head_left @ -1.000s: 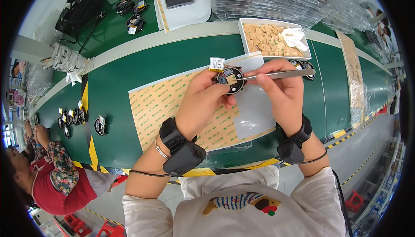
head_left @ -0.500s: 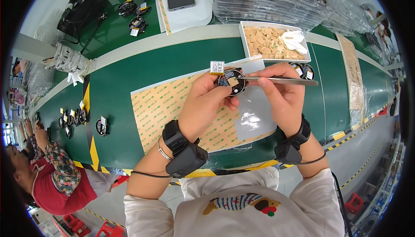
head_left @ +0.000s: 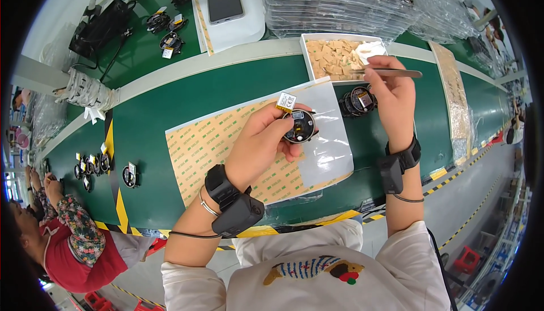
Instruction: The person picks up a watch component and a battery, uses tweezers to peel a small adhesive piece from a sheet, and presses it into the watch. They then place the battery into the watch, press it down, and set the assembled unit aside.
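My left hand is closed around a round black watch case with small electronic parts inside. A flat silver-white battery stands out at the case's upper left. In my right hand, pinched between thumb and fingers, is a pair of metal tweezers. Its tips point left, over the right part of a white box filled with small tan backing-paper pieces. Whether the tips grip a piece is too small to tell. A crumpled white tissue lies in the box.
Under my left hand lies a tan printed adhesive sheet. More watch cases sit beside my right hand, with others at left. Stacked clear trays and a phone stand behind. A co-worker sits at left.
My right hand has moved the tweezers up and right, from the watch case to the box. The tan piece that was on the case is no longer there. My left hand stays nearly in place.
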`<state>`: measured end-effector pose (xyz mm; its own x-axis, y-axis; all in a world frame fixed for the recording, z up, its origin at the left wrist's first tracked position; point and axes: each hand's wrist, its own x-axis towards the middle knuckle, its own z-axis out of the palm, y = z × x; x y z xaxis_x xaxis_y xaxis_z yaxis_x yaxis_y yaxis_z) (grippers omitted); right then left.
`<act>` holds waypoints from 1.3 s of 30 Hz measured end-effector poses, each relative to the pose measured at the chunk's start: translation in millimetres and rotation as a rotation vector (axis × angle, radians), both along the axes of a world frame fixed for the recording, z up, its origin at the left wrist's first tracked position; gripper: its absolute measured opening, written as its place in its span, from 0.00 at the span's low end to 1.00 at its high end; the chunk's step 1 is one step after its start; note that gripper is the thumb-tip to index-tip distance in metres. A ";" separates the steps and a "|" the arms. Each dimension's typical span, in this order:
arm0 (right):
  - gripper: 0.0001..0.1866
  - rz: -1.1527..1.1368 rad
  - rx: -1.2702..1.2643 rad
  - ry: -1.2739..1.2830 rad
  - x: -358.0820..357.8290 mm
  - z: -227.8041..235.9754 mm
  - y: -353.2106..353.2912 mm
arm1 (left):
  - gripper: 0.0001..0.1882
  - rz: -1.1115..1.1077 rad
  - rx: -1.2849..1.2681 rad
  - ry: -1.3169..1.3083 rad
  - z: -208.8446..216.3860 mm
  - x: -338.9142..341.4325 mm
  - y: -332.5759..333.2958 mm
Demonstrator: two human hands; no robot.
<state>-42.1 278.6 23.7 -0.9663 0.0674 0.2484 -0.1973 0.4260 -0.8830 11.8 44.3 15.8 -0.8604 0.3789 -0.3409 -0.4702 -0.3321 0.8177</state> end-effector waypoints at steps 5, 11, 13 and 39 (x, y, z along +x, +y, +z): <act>0.07 -0.019 -0.103 0.146 2.3 0.1 -0.2 | 0.15 -0.085 -0.050 0.038 -0.1 -0.9 1.4; 0.07 0.110 -0.192 0.214 9.3 1.5 -14.6 | 0.14 -0.183 -0.149 0.122 -6.5 4.0 4.1; 0.08 0.334 0.154 0.272 20.7 8.8 -25.7 | 0.14 -0.206 -0.209 0.129 -4.9 5.5 5.2; 0.06 0.315 -0.227 -0.187 49.7 -6.6 -70.1 | 0.13 0.249 -0.103 0.323 -13.0 9.9 15.9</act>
